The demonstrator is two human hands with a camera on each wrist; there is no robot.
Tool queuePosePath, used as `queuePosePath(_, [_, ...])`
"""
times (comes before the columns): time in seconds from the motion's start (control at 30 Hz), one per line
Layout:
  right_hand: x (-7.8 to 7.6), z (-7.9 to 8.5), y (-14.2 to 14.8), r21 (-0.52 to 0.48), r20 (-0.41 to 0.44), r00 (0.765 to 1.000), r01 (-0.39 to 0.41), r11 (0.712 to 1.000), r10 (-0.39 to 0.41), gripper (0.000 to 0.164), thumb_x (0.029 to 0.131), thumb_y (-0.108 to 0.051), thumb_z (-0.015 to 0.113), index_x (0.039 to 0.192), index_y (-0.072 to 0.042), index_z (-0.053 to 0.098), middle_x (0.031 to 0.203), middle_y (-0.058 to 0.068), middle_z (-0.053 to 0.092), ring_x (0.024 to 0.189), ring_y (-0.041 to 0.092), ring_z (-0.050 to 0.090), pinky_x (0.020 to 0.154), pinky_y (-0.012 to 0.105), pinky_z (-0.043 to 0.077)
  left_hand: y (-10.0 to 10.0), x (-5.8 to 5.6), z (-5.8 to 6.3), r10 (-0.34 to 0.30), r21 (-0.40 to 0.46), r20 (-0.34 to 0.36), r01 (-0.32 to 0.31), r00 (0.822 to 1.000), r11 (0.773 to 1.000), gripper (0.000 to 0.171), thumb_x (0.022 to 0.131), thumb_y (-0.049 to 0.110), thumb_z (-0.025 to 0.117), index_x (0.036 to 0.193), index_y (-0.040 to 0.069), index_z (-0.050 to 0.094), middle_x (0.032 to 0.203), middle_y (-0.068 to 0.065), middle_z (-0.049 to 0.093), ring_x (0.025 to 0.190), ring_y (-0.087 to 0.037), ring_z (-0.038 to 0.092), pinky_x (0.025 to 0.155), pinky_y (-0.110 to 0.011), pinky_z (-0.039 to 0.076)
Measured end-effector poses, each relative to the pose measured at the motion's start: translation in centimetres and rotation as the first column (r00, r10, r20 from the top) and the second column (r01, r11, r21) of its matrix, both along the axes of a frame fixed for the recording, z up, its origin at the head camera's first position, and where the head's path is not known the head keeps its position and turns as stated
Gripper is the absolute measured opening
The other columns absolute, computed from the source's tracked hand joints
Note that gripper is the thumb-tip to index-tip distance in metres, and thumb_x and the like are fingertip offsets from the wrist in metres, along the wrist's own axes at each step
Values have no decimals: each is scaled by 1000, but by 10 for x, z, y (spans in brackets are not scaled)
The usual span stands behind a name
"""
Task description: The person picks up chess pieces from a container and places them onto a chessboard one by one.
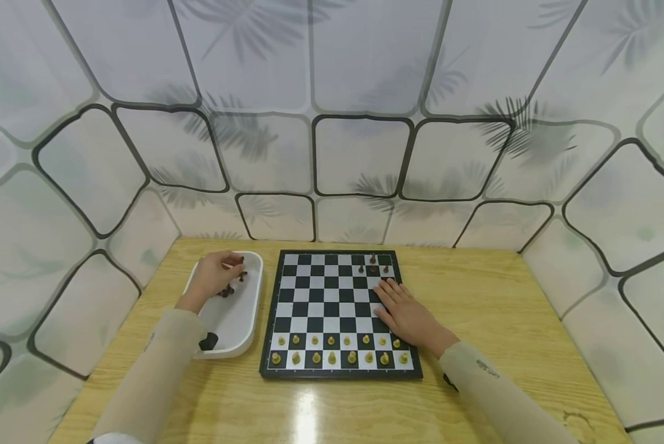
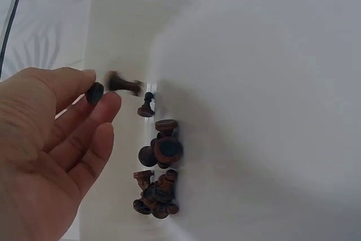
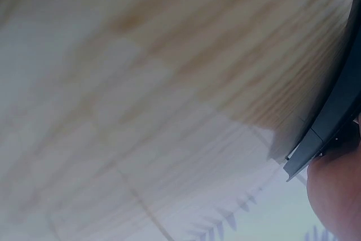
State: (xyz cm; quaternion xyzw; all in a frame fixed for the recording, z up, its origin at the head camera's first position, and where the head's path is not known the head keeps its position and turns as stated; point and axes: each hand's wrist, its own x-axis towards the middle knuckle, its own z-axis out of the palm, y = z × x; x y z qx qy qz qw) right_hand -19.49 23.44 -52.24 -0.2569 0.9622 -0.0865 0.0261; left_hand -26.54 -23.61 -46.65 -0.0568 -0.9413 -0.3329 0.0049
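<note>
At the far end of a white plastic tray [image 1: 237, 330], my left hand [image 1: 212, 274] pinches a dark chess piece [image 2: 95, 93] between thumb and fingers. Just past the fingertips is a second brown chess piece [image 2: 123, 83], blurred. More dark brown pieces [image 2: 161, 148] lie heaped along the tray's side below. My right hand [image 1: 406, 314] rests with straight fingers on the right edge of the black-and-white chessboard [image 1: 323, 296]. Beyond its fingertips, several dark reddish pieces [image 1: 373, 259] stand in the board's far right corner. In the right wrist view only part of that hand [image 3: 335, 190] shows, against the board's black edge [image 3: 333, 105].
Two rows of yellow chess pieces [image 1: 332, 357] stand along the board's near side. Tray and board sit side by side on a wooden table [image 1: 476, 296]. Patterned cloth walls [image 1: 360, 160] close off the back and sides. A black item [image 1: 208, 341] shows by the left cuff.
</note>
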Motion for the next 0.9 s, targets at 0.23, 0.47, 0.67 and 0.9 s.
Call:
queuePosePath(0.23, [1, 0, -1, -8, -1, 1000, 0, 1000, 0, 64, 114, -41, 42, 163, -1, 34, 171, 21, 30, 161, 41, 22, 131, 57, 22, 0, 0, -1, 5, -8, 15, -5, 1000, 1000, 32, 103, 23, 68, 127, 2, 70, 123, -22, 74, 110, -38, 71, 81, -43, 62])
queuePosePath(0.47, [1, 1, -1, -17, 1, 1000, 2, 1000, -2, 64, 113, -41, 42, 163, 0, 34, 171, 22, 31, 161, 41, 23, 131, 56, 22, 7, -4, 7, 8, 24, -15, -8, 1000, 1000, 32, 102, 24, 69, 125, 3, 71, 122, -21, 74, 110, -37, 70, 87, -48, 60])
queuePosePath(0.67, [1, -1, 0, -11, -2, 1000, 3, 1000, -3, 65, 114, -42, 41, 163, -1, 35, 171, 21, 31, 161, 41, 23, 131, 56, 22, 20, -8, 18, -10, 58, -39, 12, 999, 998, 31, 102, 24, 70, 124, 2, 72, 121, -22, 74, 109, -38, 69, 88, -48, 60])
queuePosePath(0.9, [1, 1, -1, 0, 13, 1000, 10, 1000, -10, 65, 114, -43, 40, 163, -1, 34, 171, 21, 30, 162, 41, 22, 131, 56, 22, 37, -15, 24, -49, 83, -139, 61, 989, 995, 24, 100, 17, 74, 115, -1, 74, 114, -23, 76, 102, -40, 72, 83, -49, 61])
